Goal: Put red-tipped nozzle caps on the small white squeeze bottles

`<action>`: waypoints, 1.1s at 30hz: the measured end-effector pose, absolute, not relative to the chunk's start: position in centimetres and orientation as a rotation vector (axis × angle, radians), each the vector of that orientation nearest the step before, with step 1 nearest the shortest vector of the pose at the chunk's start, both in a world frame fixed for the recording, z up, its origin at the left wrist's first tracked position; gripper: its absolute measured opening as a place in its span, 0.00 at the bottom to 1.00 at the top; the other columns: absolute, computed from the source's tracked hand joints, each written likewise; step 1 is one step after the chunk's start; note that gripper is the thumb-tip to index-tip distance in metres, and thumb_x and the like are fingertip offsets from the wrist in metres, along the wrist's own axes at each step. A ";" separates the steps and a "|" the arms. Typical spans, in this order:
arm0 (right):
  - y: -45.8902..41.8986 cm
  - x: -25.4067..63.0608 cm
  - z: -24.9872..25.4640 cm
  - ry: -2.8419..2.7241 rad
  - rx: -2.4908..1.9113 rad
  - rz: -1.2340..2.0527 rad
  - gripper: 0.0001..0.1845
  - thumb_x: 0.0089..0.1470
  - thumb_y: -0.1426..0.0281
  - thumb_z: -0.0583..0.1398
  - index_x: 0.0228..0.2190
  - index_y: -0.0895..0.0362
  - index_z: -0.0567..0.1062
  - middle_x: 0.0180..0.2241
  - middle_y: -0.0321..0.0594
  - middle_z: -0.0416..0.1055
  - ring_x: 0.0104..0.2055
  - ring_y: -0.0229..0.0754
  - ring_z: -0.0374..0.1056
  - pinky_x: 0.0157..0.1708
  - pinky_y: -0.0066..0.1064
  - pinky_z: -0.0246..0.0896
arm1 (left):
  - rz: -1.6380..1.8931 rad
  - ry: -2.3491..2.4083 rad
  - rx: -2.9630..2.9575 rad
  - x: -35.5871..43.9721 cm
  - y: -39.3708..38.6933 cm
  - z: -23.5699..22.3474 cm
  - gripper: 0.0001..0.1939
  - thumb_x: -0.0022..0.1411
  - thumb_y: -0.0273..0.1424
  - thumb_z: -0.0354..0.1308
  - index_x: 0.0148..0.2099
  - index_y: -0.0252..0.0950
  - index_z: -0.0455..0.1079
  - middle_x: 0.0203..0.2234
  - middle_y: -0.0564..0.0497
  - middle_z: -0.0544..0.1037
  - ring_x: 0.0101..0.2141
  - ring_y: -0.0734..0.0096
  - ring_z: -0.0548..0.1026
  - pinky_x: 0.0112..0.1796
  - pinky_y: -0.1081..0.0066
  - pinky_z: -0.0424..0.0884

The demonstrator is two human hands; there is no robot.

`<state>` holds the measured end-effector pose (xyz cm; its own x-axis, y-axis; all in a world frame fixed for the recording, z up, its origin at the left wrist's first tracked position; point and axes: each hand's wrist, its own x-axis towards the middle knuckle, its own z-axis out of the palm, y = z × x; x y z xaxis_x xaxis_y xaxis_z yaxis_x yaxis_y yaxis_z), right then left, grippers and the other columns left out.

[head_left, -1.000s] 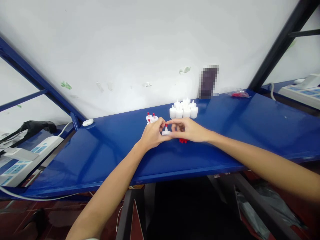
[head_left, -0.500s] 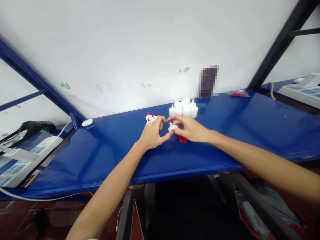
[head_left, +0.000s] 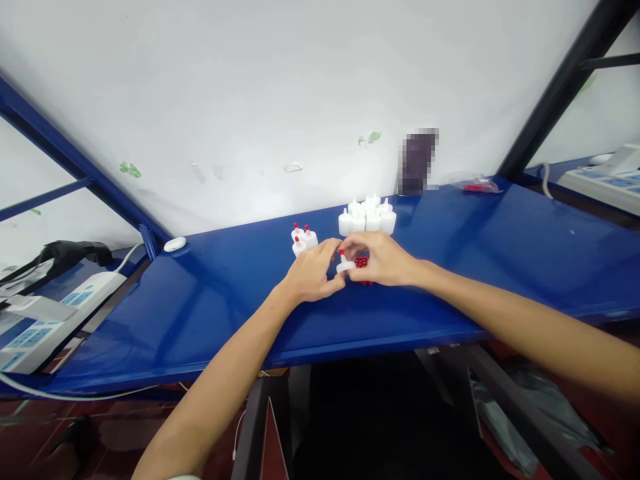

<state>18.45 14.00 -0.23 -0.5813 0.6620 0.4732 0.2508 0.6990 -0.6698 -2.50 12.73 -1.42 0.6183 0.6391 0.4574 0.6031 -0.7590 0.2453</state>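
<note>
Between my two hands is a small white squeeze bottle with a pointed nozzle and a red tip cap, held upright above the blue table. My right hand pinches it from the right with thumb and forefinger. From the left, the thumb and fingers of my left hand close around the same bottle. A cluster of small red caps lies just behind and beneath my right hand, partly hidden by it. Beyond my left hand stand three white bottles with red caps on. Behind my right hand is a group of several uncapped white bottles.
The blue table runs along a white wall. A white oval case lies at the back left, and a clear bag with red pieces at the back right. Power strips sit beyond the blue frame on the left.
The bottle has come slightly down and toward me with both hands. My left hand has shifted closer to it, uncovering more of the three capped bottles. More red caps show under my right hand.
</note>
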 end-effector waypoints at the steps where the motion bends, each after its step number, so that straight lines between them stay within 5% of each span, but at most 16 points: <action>1: 13.9 18.4 -0.2 -2.164 -0.696 0.711 0.14 0.42 0.72 0.64 0.34 0.55 0.70 0.31 0.37 0.76 0.33 0.43 0.76 0.32 0.33 0.70 | 0.815 1.031 2.793 -2.5 12.7 -1.5 0.14 0.61 0.37 0.51 0.47 0.37 0.60 0.36 0.46 0.74 0.33 0.61 0.72 0.33 0.64 0.67; 11: 13.2 18.1 -0.2 -2.097 -0.671 0.764 0.12 0.41 0.74 0.63 0.32 0.55 0.70 0.27 0.34 0.75 0.29 0.41 0.75 0.28 0.29 0.68 | 0.885 0.988 2.859 -2.5 12.9 -1.9 0.12 0.64 0.39 0.47 0.44 0.37 0.60 0.35 0.45 0.74 0.34 0.60 0.73 0.34 0.64 0.68; 17: 14.5 18.3 -1.3 -2.180 -0.620 0.483 0.18 0.49 0.71 0.62 0.45 0.57 0.74 0.30 0.35 0.74 0.29 0.39 0.71 0.32 0.30 0.66 | 1.023 0.912 2.529 -2.7 12.7 -1.8 0.25 0.67 0.39 0.53 0.62 0.34 0.60 0.39 0.46 0.75 0.35 0.66 0.73 0.34 0.67 0.72; 20: 14.9 18.5 -1.5 -2.270 -0.672 0.353 0.23 0.56 0.69 0.60 0.53 0.58 0.72 0.26 0.33 0.71 0.26 0.38 0.66 0.29 0.31 0.60 | 1.161 0.967 2.330 -2.3 12.8 -1.9 0.23 0.69 0.39 0.55 0.62 0.34 0.63 0.40 0.46 0.75 0.36 0.69 0.73 0.33 0.72 0.72; 24: 15.2 19.1 -0.5 -2.382 -0.772 0.118 0.27 0.58 0.65 0.61 0.59 0.55 0.69 0.26 0.34 0.72 0.30 0.43 0.68 0.40 0.37 0.55 | 1.253 1.106 2.375 -2.4 13.2 -2.0 0.24 0.67 0.36 0.59 0.63 0.36 0.64 0.38 0.49 0.76 0.32 0.74 0.72 0.35 0.72 0.71; 28: 16.6 20.9 0.6 -2.264 -1.124 -0.089 0.20 0.59 0.65 0.60 0.52 0.56 0.75 0.24 0.37 0.73 0.29 0.46 0.67 0.45 0.44 0.53 | 0.909 1.145 2.642 -3.1 13.1 -1.6 0.13 0.66 0.36 0.61 0.50 0.36 0.70 0.33 0.51 0.76 0.31 0.72 0.72 0.34 0.71 0.69; 33: 19.0 23.4 0.6 -2.042 -1.458 -0.129 0.19 0.59 0.65 0.58 0.50 0.58 0.77 0.22 0.41 0.71 0.30 0.51 0.68 0.35 0.38 0.56 | 0.530 1.139 2.803 -3.2 12.6 -1.0 0.11 0.67 0.38 0.60 0.43 0.36 0.69 0.34 0.50 0.77 0.33 0.68 0.74 0.34 0.69 0.68</action>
<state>23.36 19.02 0.64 -0.1997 0.8228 0.5321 0.8831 0.3864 -0.2660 -3.21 12.62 -1.00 0.6658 0.6882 0.2884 0.6641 -0.7227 0.1914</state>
